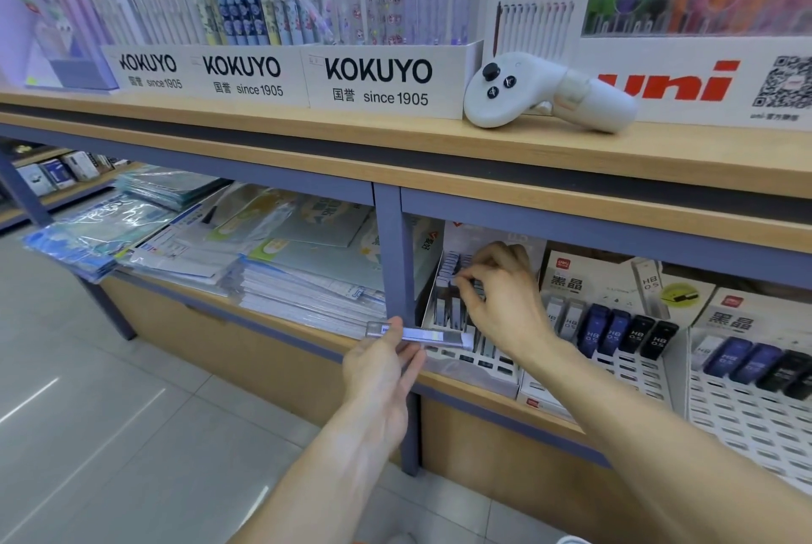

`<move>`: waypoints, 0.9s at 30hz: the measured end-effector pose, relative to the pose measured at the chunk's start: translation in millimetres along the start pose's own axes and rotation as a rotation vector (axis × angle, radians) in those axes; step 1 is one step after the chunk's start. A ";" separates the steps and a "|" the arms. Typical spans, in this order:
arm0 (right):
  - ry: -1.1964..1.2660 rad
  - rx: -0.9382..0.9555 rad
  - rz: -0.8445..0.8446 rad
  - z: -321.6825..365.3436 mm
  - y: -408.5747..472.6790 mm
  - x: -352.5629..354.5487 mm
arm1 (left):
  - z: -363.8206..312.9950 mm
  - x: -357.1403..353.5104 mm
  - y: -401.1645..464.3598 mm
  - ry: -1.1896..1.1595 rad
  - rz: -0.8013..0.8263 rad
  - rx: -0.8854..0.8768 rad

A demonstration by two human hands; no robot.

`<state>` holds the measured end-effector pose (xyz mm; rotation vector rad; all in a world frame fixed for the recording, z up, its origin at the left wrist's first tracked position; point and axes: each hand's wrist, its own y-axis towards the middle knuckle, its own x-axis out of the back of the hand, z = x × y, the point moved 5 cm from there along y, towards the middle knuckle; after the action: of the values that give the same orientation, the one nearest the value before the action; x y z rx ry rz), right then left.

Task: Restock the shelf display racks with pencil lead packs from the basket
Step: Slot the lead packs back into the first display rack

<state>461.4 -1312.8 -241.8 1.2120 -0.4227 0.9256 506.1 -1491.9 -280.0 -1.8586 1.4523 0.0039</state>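
The right hand (501,297) pinches a small lead pack (461,280) inside the white display rack (461,357) on the lower shelf (474,385), among upright packs. The left hand (382,363) grips a clear lead pack (422,335) at the shelf's front edge, lying crosswise.

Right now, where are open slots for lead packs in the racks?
Front rows of the left rack under the left hand's pack; most of the right rack below its dark packs. Crowded: back rows around the right hand.
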 end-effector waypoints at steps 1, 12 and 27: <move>-0.022 0.010 0.007 0.5 0.6 0.6 | -0.4 0.4 0.1 -0.008 0.001 -0.001; 0.221 -0.156 0.018 -9.5 -27.0 25.5 | -1.1 1.0 -2.1 -0.032 0.025 -0.011; 0.569 -0.359 -0.082 -6.3 -15.1 40.8 | 10.7 0.3 1.4 0.179 0.027 0.013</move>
<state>495.9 -1292.4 -223.7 0.5971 -0.0726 1.0247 509.6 -1486.3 -288.5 -1.8679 1.5941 -0.1616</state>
